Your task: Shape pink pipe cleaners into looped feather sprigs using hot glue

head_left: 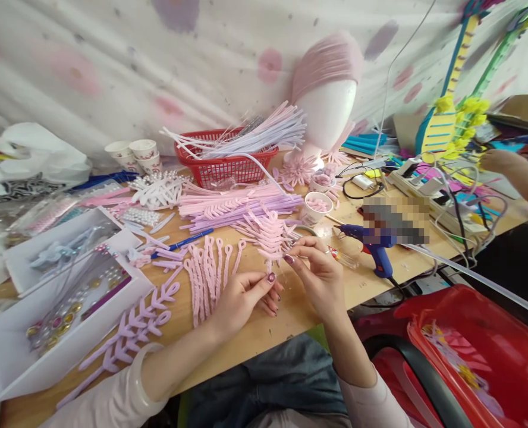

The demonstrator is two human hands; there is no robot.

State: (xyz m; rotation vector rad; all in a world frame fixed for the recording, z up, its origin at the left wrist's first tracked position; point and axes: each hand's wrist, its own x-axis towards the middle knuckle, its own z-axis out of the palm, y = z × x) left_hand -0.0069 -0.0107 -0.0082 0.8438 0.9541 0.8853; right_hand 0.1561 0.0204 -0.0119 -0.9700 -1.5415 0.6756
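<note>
My left hand pinches the lower stem of a fuzzy pink pipe-cleaner frond between thumb and fingers. The frond stands upright, with several curved side strands. My right hand is closed at the frond's right edge, thumb and forefinger pinched on one of its strand ends; the exact grip is too small to make out. Left of the frond lies a row of twisted pink pipe-cleaner strips with looped tops. Purple pipe-cleaner sprigs rest beside my left forearm. Behind are pink and purple pipe cleaners.
A blue glue gun lies to the right. Behind stand a red basket of pipe cleaners, a mannequin head and paper cups. White boxes hold beads at left. Another person's hand is at far right, past power strips.
</note>
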